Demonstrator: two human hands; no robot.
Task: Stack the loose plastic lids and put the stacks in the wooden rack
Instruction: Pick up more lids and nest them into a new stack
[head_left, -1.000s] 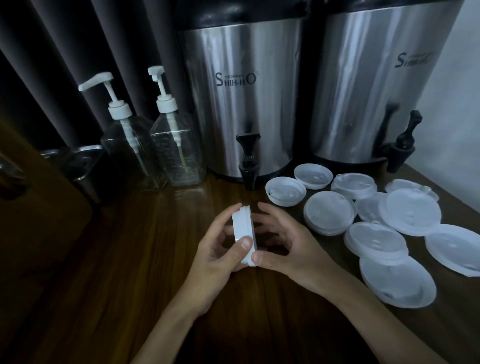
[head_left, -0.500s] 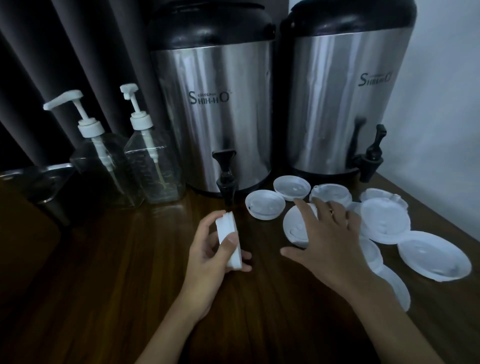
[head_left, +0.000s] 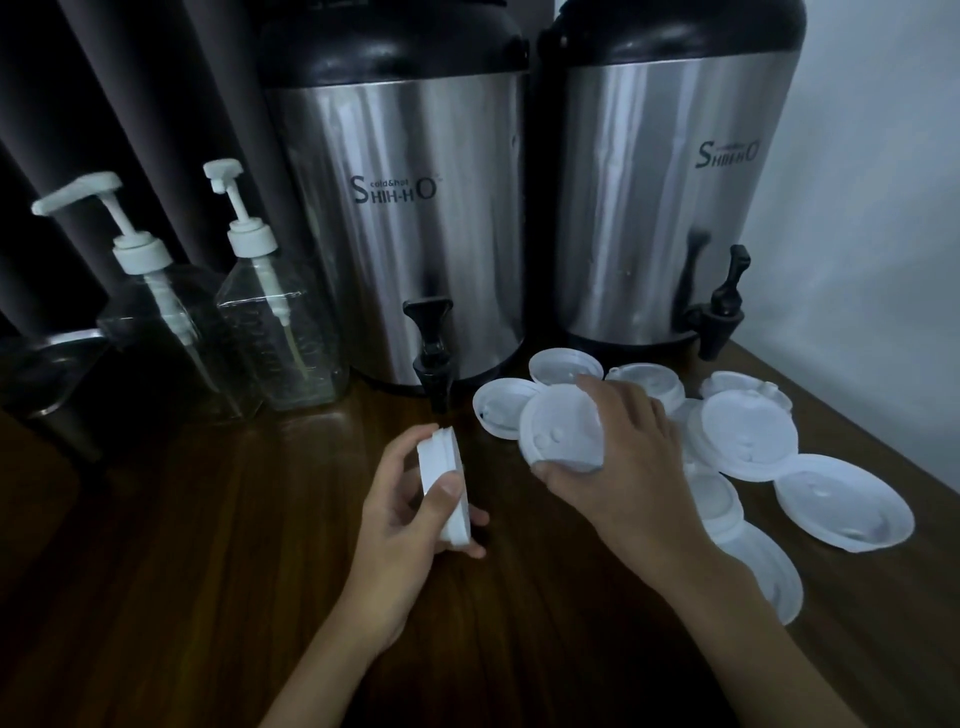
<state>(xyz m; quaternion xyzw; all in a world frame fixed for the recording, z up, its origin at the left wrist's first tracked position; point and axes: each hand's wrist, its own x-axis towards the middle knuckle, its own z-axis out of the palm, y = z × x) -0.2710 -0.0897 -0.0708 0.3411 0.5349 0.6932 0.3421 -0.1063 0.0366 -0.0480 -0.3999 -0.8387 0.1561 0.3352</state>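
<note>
Two steel dispensers (head_left: 415, 234) (head_left: 670, 208) and two pump bottles (head_left: 161, 332) (head_left: 280, 338) stand on the wooden table (head_left: 182, 571).

The right hand (head_left: 623, 457) no longer helps hold the stack (head_left: 444, 491). A second ago it pinched the stack together with the left hand (head_left: 405, 525); half a second ago it was reaching, fingers spread, over the loose lids (head_left: 743, 436). Now it grips one lid (head_left: 561, 436), thumb on the near rim and fingers over the far rim. That lid, flat before, is tipped up and covers part of its left neighbour. The left hand now holds the stack alone. The view has risen, so the urns (head_left: 415, 234) show up to their black tops.
</note>
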